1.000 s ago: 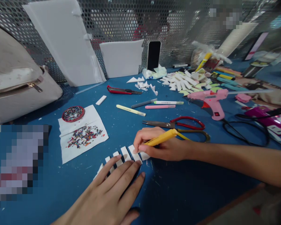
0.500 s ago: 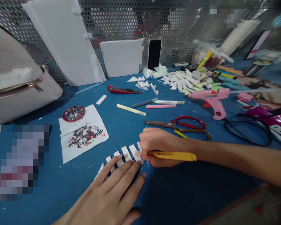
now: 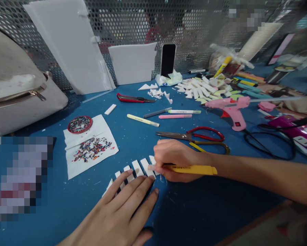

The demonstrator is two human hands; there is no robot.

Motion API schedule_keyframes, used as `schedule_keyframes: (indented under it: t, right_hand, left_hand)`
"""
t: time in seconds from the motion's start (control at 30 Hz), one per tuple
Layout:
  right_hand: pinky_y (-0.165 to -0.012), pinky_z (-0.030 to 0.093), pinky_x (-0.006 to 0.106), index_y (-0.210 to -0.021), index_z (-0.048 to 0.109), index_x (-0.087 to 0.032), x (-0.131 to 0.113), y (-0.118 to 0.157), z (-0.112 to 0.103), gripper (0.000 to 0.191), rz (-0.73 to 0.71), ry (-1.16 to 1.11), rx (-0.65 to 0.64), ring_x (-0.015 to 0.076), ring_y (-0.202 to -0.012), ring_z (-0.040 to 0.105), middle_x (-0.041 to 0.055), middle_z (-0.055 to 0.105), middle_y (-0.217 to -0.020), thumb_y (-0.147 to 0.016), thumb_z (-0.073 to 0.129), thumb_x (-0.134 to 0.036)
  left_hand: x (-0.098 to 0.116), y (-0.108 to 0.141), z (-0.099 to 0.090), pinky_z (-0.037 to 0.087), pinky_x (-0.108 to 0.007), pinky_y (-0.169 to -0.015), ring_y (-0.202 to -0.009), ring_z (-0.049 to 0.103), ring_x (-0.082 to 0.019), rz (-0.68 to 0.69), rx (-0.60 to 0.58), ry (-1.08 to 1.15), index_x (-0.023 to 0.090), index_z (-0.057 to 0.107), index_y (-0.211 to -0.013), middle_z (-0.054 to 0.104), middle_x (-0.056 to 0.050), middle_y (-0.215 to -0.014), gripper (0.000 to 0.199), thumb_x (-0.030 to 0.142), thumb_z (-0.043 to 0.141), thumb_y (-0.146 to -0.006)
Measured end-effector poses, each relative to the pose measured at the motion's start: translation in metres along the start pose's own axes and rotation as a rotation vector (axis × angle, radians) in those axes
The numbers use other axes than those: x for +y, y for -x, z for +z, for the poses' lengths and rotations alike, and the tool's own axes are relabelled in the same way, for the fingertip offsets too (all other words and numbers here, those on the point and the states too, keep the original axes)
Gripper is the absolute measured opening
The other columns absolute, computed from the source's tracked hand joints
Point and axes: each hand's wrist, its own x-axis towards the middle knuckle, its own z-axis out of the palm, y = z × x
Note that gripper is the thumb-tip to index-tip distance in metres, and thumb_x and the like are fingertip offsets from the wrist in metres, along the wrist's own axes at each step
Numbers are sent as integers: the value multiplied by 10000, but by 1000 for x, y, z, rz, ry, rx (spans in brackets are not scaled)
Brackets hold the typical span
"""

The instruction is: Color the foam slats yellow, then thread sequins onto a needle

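Several white foam strips lie side by side in a fanned row on the blue table. My left hand rests flat with its fingers spread, the fingertips pressing on the strips' near ends. In my right hand is a yellow marker pen, pinched between thumb and fingers. Its tip is at the strip near the right of the row; whether it touches cannot be made out. The rightmost strip is partly hidden behind my right hand.
Scissors lie just beyond my right hand. Further off are felt-tip pens, a red utility knife, a pink glue gun with its cable, and a heap of foam pieces. Colourful bits lie on white paper at left, near a bag.
My right hand and the yellow marker have shifted very slightly to the right, showing more of the rightmost strip. My left hand stays in place.
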Motion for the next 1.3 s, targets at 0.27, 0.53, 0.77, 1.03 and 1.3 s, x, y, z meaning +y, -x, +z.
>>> schedule_keyframes:
  t: [0.27,0.53,0.77,1.03,1.3]
  right_hand:
    - [-696,323,286,-868,491,-210,1,0,2,148,-32,60,-95,143,-638,448,-35,541,-693,-1003,468,-266]
    - [-730,380,268,-885,626,-163,0,0,0,293,-4,-188,59,120,-670,514,13,660,-754,-1048,450,-331]
    - [-488,343,175,-896,639,-139,-18,-1,-2,270,438,-723,153,60,-479,495,-56,546,-596,-1006,578,-378]
    - [-405,328,143,-800,530,-170,-28,-8,1,430,510,-1007,242,50,-337,442,-69,563,-430,-908,671,-562]
    - [-377,330,144,-778,532,-172,-30,-5,3,463,450,-1105,264,55,-328,457,-76,554,-430,-918,641,-600]
  left_hand:
    - [0,1,0,29,-399,-1270,-1281,573,-209,1,-2,8,210,662,-1330,708,-40,-1338,436,448,405,-1072]
    - [3,0,8,30,-392,-1271,-1257,585,-205,-47,68,82,182,629,-1352,701,-49,-1343,431,370,345,-1088]
    - [0,-3,7,265,-400,-1201,-1209,591,-199,-195,213,383,163,547,-1277,697,-81,-1255,270,150,488,-1014]
    - [-15,-26,-10,419,-338,-914,-965,604,-188,-347,339,462,220,579,-1095,689,-17,-1015,154,144,630,-972]
    - [-13,-44,-13,443,-313,-838,-857,629,-161,-403,412,607,212,648,-941,714,21,-906,98,158,726,-915]
